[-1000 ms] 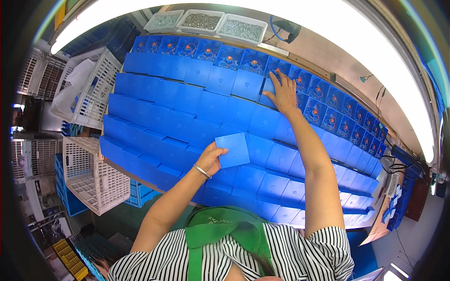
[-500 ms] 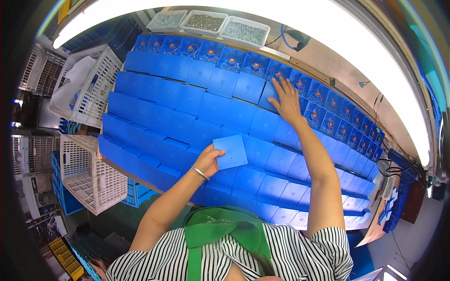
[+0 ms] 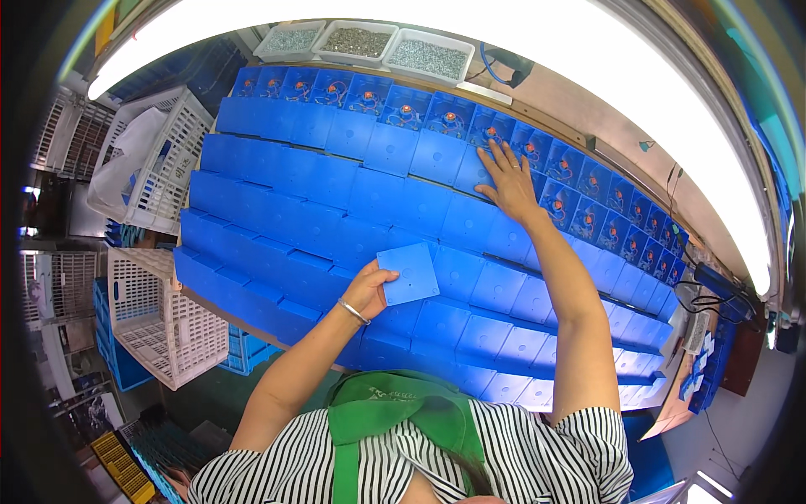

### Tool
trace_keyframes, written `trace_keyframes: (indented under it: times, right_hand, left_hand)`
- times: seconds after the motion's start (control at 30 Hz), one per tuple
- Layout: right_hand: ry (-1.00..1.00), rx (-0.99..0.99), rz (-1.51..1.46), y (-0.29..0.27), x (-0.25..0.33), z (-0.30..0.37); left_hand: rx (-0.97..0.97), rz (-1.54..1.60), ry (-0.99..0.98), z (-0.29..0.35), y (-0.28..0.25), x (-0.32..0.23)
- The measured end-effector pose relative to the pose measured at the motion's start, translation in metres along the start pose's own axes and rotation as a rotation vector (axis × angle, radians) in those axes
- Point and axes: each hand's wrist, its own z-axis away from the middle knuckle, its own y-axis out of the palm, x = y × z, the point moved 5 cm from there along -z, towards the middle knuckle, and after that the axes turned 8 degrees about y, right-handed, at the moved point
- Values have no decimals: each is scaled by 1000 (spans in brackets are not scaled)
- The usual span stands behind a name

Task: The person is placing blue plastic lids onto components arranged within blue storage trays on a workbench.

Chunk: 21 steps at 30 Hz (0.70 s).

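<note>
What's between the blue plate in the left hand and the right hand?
In the head view, flat blue panels lie between the plate and right hand.

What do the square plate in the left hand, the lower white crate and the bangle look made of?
Square plate: probably moulded plastic, blue with a satin sheen; thin, flat, with a faint circle on it.
Lower white crate: likely rigid plastic, matte, judging by its evenly perforated walls.
Bangle: seems metal, silvery and polished, as it shows bright highlights.
</note>
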Motion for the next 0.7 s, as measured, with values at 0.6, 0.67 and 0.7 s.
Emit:
trace_keyframes:
  times: [0.6, 0.67, 0.7]
  right_hand:
    - [-10, -76, 57, -17, 13, 4]
    - [-107, -92, 112, -28, 18, 5]
    - [-106, -93, 110, -26, 17, 5]
  left_hand:
    - [31, 65, -14, 4, 2, -3]
    - [28, 65, -12, 5, 2, -4]
    - [30, 59, -7, 4, 2, -4]
